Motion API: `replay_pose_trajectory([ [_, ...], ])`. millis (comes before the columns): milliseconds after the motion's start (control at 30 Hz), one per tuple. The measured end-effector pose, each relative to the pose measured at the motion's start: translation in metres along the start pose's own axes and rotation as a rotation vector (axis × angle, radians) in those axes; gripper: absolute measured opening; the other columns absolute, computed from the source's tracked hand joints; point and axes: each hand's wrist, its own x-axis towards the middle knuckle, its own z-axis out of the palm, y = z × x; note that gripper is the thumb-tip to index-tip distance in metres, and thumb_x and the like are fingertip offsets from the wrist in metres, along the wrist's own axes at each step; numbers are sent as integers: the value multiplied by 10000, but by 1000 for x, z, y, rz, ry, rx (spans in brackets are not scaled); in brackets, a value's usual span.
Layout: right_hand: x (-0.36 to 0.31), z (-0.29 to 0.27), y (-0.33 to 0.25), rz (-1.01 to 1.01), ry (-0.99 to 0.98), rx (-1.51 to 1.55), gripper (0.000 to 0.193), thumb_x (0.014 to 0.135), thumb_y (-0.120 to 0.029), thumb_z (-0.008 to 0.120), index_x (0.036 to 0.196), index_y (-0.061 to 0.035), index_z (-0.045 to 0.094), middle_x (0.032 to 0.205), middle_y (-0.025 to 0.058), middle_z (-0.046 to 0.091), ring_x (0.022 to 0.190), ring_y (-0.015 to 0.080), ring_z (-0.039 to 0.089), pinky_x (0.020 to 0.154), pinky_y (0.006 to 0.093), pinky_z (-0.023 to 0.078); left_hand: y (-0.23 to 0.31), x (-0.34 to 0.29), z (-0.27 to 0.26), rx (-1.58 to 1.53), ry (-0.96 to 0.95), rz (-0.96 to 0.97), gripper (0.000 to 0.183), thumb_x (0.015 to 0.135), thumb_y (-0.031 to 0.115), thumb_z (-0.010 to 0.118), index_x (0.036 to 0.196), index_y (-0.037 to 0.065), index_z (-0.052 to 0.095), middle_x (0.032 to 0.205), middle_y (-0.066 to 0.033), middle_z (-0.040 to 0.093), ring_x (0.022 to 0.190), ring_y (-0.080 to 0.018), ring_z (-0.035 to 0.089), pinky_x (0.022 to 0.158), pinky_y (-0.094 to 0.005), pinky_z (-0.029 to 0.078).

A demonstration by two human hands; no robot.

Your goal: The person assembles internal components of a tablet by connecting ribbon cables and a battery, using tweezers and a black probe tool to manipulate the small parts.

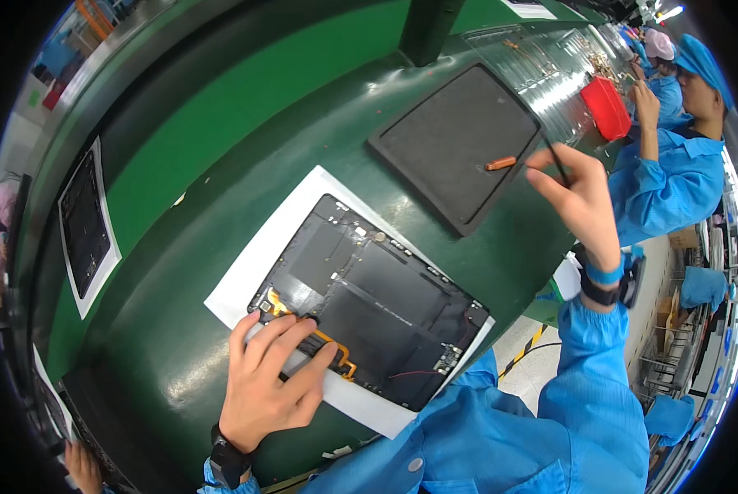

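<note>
An opened tablet housing (377, 305), dark inside, lies tilted on a white sheet (253, 247). My left hand (274, 383) rests on its lower-left edge with fingers apart, beside an orange flex cable (340, 354); what lies beneath the fingertips is partly hidden. To the upper right, my right hand (581, 198) is closed in a pinch around a slim black tool (556, 160), whose exact kind I cannot make out. Just left of those fingertips is a small copper-coloured piece (500, 163) over the right part of a black tray (459, 140); whether the tool touches it is unclear.
A green work surface (188, 354) runs beneath everything. Another tablet housing (86, 222) lies on white paper at the left. A red bin (606, 109) stands at the far right, near co-workers in blue (673, 181). Another person's hand (82, 468) shows at lower left.
</note>
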Motion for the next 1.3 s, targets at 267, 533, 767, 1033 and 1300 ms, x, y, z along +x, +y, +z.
replay_pose_trajectory([
  [267, 56, 9, 20, -248, -287, -152, 171, 864, -30, 747, 933, 50, 613, 823, 148, 673, 855, 236, 719, 748, 346, 516, 3, 8, 9, -176, 77, 72, 317, 647, 72, 706, 951, 94, 793, 1110, -84, 709, 1068, -291, 648, 1041, -553, 438],
  [533, -4, 37, -21, -138, -180, 263, 141, 930, -95, 736, 983, 23, 679, 864, 70, 725, 772, 90, 632, 692, 269, 500, -1, 10, 13, -190, 85, 101, 313, 636, 86, 712, 941, 109, 781, 1102, -65, 696, 1047, -285, 621, 1028, -537, 424],
  [767, -75, 115, -63, -233, -606, 498, 164, 884, -56, 779, 988, 50, 712, 815, 105, 739, 617, 101, 630, 538, 253, 473, -9, 9, 14, -215, 4, 70, 304, 684, 98, 752, 982, 153, 743, 1160, -39, 628, 1129, -289, 543, 1020, -519, 379],
  [1033, -75, 134, -80, -291, -659, 337, 179, 852, -38, 777, 1005, 39, 725, 800, 118, 690, 554, 139, 567, 490, 292, 418, -13, 0, 11, -342, 24, 60, 319, 705, 37, 753, 1010, 129, 740, 1161, -48, 652, 1137, -301, 569, 1030, -488, 388],
  [1300, -71, 136, -91, -373, -742, 235, 165, 836, -40, 786, 973, 39, 740, 745, 104, 635, 532, 169, 551, 489, 302, 414, -27, 0, 16, -484, 188, 70, 250, 710, 35, 835, 941, 83, 753, 1118, -56, 703, 1088, -291, 638, 937, -433, 484],
])
